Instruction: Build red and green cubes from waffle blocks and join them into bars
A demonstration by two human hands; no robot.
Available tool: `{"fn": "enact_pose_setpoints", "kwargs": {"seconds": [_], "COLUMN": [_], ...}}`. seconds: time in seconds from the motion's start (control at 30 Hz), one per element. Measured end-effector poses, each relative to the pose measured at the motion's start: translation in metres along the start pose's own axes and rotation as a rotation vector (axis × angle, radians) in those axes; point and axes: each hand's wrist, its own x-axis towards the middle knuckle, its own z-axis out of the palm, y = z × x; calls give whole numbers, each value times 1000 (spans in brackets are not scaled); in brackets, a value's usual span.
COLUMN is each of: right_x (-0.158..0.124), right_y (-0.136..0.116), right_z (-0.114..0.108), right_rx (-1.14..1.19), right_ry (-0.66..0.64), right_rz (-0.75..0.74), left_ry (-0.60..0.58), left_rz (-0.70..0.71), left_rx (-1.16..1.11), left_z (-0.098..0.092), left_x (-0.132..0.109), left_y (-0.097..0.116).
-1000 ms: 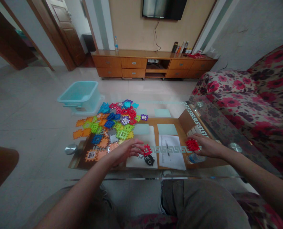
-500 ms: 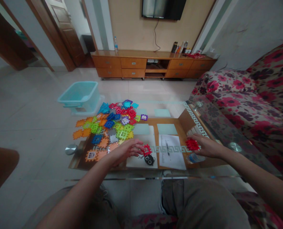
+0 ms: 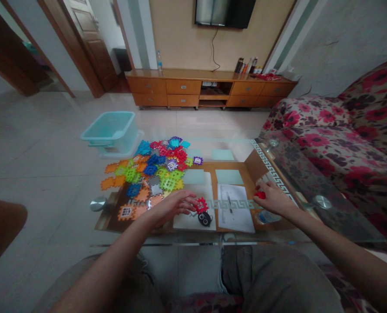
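My right hand (image 3: 273, 198) has its fingers closed over a red interlocking tile (image 3: 260, 195), mostly covered by the fingers, at the right of the glass table. I cannot tell whether it is one tile or a stack. My left hand (image 3: 177, 204) hovers near the table's middle with fingers stretched out. Just beyond its fingertips lies another red tile (image 3: 201, 204). A black round piece with white eye-like rings (image 3: 204, 218) lies below that tile. Beside my left hand spreads a heap of colourful interlocking tiles (image 3: 169, 179), several with window patterns.
Papers with a pen (image 3: 230, 204) show between my hands. A clear plastic bottle (image 3: 267, 216) is below my right hand. A light-blue tub (image 3: 110, 134) stands beyond the table's left side; a floral sofa (image 3: 317, 130) is on the right and a wooden cabinet (image 3: 182, 87) at the back.
My right hand has turned and closed further over the red tile, so less of it shows. My left hand stays about where it was.
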Motion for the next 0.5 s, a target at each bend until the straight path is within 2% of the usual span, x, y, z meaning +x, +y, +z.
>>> {"fn": "enact_pose_setpoints", "kwargs": {"seconds": [0.23,0.5], "right_x": [1,-2], "right_y": [-14,-10], "right_z": [-3,0], "right_rx": [-64,-64], "right_ry": [5,10], "right_rz": [28,19], "left_ry": [2,-9], "left_rz": [-1,0], "left_rx": [20,32], "left_z": [-2,-3], "left_x": [1,1], "left_y": [-2,-2]}}
